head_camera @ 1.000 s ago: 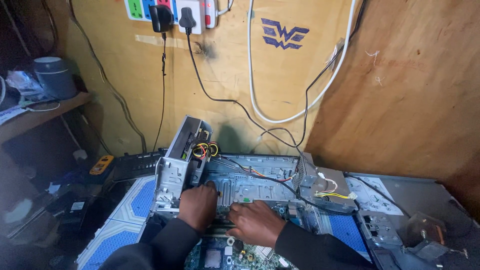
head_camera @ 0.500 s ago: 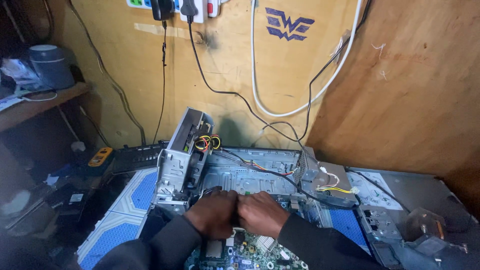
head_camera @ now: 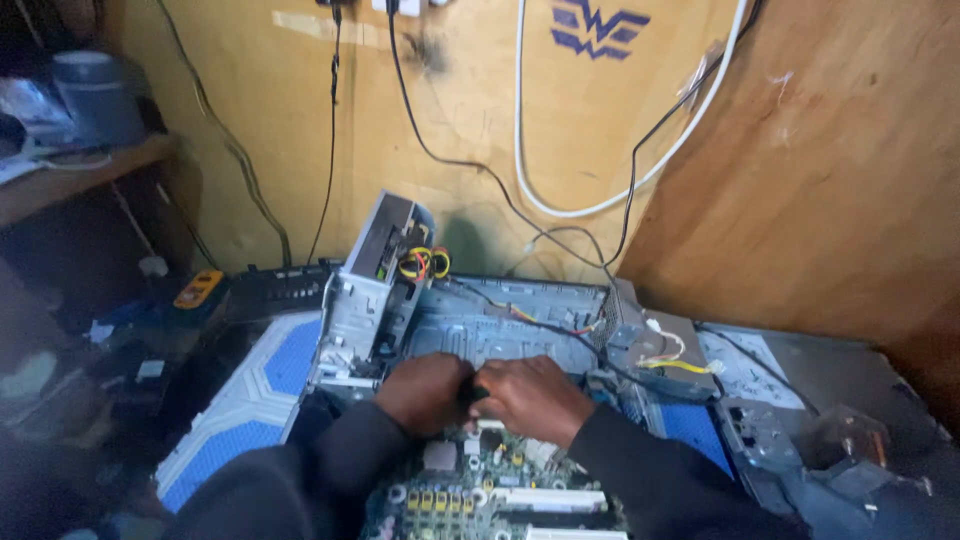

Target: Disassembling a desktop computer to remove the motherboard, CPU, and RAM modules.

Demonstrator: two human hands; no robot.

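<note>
I am looking down into a cramped plywood corner, black and white cables point(head_camera: 520, 190) hanging down the back wall, with an opened desktop computer case point(head_camera: 500, 335) lying flat on a blue-and-white patterned mat point(head_camera: 250, 395). The metal drive cage point(head_camera: 375, 285) is swung up on its left side, which I judge is how the board underneath stays reachable; its yellow and red wire bundle point(head_camera: 425, 263) loops out of the top. The power supply point(head_camera: 655, 345) sits at the right end of the case.

My left hand point(head_camera: 425, 390) and right hand point(head_camera: 535, 395) meet knuckle to knuckle over the far edge of the green motherboard point(head_camera: 490, 485). Both are curled around a small dark part point(head_camera: 472, 393) between them, touching each other. I cannot tell what the part is, as the fingers hide most of it; it sits just above the board, close to the cage.

Compared with a second ago, the hands have drawn together from a spread position along the memory slots, and the view has tipped downward, so more of the board shows and the wall socket strip has slid almost out of the top.
</note>
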